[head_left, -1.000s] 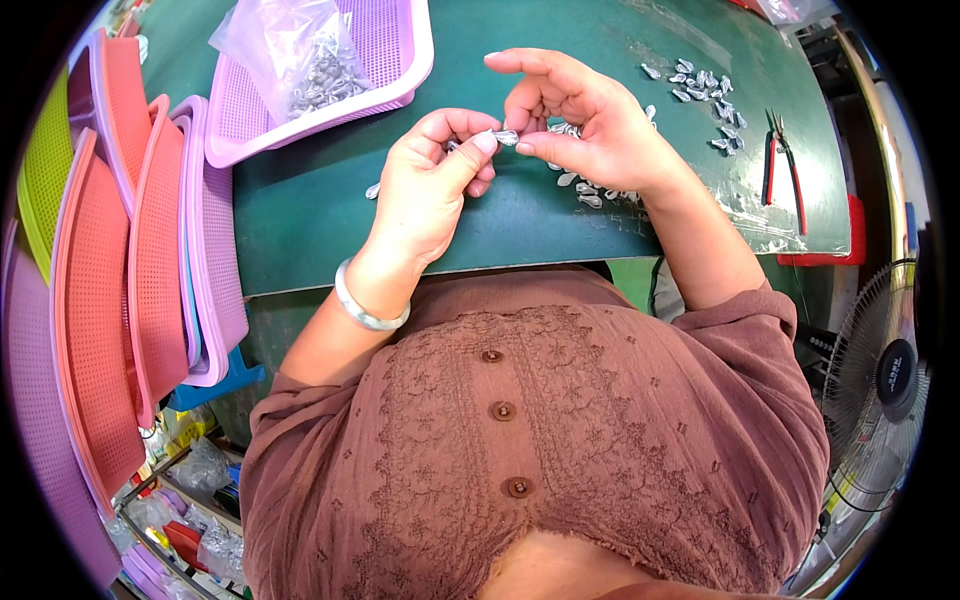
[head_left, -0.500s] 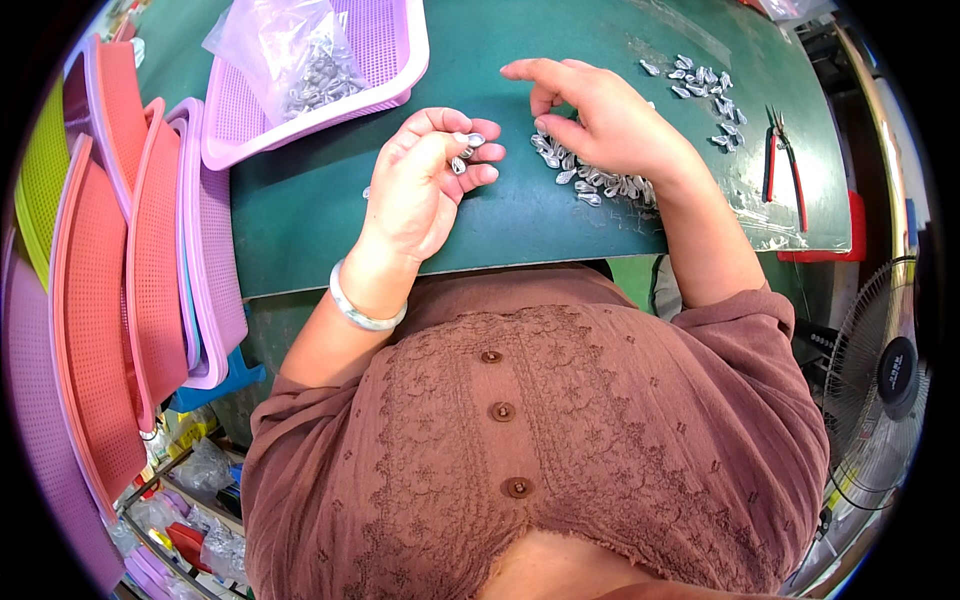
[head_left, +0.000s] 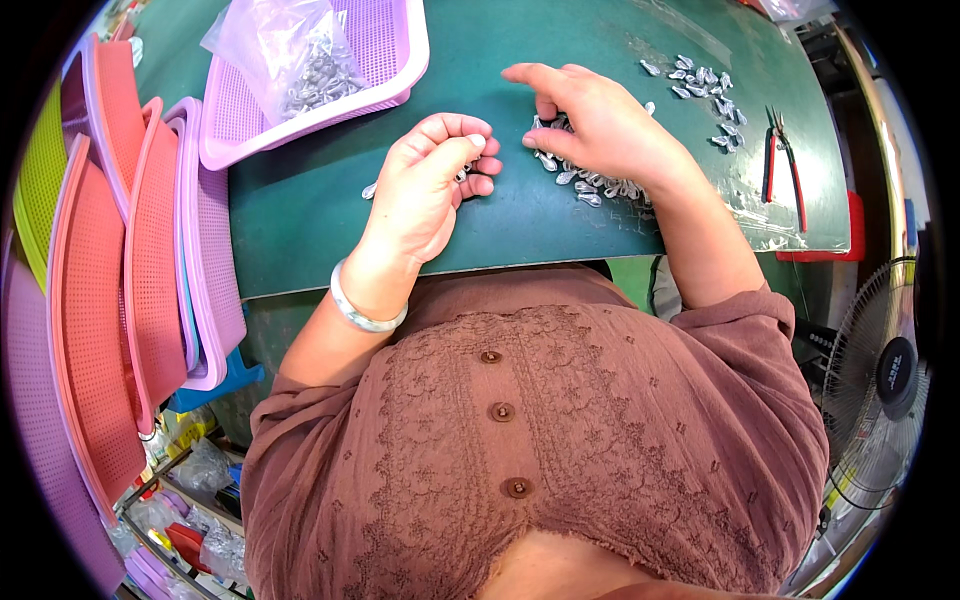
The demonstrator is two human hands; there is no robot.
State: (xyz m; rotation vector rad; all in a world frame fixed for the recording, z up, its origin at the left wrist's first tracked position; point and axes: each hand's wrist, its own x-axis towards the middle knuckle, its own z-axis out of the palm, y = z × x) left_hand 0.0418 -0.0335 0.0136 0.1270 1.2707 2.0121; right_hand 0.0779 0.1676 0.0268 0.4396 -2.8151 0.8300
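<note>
Small silvery-grey teardrop-shaped pieces, partly hidden, show between the curled fingers of my left hand (head_left: 425,185), whose thumb presses against the index finger. One loose grey piece (head_left: 369,190) lies on the table just left of that hand. Over a pile of the same pieces (head_left: 600,184) hovers my right hand (head_left: 605,125), palm down. Its index finger stretches out to the left, apart from the thumb, which is low at the pile's edge. The other fingers are bent and mostly hidden, so whether they touch a piece I cannot tell.
A lilac perforated basket (head_left: 405,75) at the far left holds a clear bag of grey pieces (head_left: 318,80). Red-handled pliers (head_left: 785,165) lie at right, near a second group of pieces (head_left: 705,82). Stacked baskets (head_left: 95,330) stand left of the green table (head_left: 480,235); a fan (head_left: 865,370) stands right.
My left fingers have curled in further, covering more of the pieces. My right thumb has shifted slightly left and down over the pile. The loose piece beside my left hand shows more.
</note>
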